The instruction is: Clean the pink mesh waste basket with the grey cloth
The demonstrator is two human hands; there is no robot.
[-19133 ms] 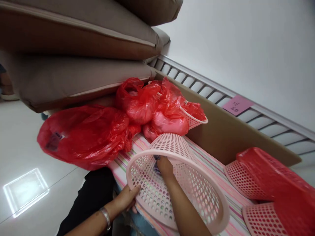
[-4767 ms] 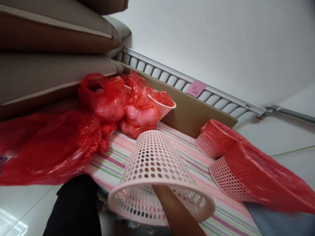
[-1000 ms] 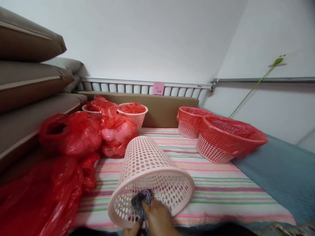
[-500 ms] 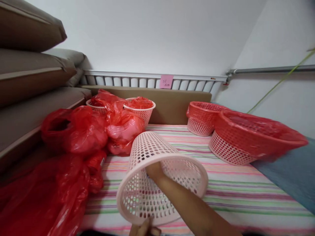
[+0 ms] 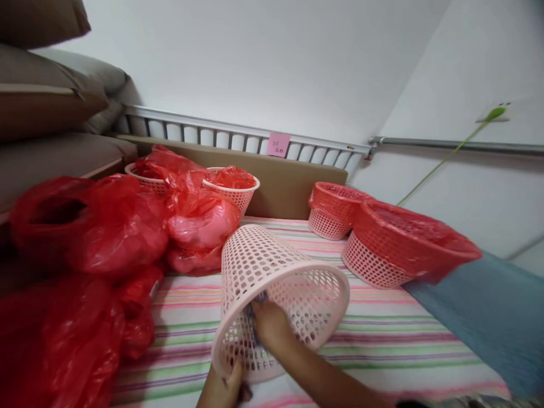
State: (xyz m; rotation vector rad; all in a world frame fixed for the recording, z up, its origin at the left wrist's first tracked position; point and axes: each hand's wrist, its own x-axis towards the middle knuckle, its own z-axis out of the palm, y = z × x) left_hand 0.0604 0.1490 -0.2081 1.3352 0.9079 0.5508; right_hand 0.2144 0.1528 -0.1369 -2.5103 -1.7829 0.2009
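A pale pink perforated plastic basket [image 5: 261,255] lies tilted on its side, its mouth facing me. My left hand [image 5: 227,378] grips the lower left of the rim, thumb inside the mouth. Within the basket, my right hand [image 5: 272,326] presses a dark bluish cloth [image 5: 250,320] against the left inner wall, fingers closed around it. Most of the cloth is covered by the hand and the basket's side. Beneath the basket spreads a striped sheet [image 5: 181,334].
Red plastic bags [image 5: 123,226] crowd the left side, near stacked cushions [image 5: 46,110]. Behind them stands a bag-lined basket [image 5: 240,198]. To the right are a small red-lined basket [image 5: 329,221] and a larger one [image 5: 374,260]. A radiator [image 5: 208,137] runs along the wall.
My right hand has come back toward the basket's mouth, bringing the cloth into sight. My left hand has moved up onto the rim. The whole view has tilted and shifted slightly.
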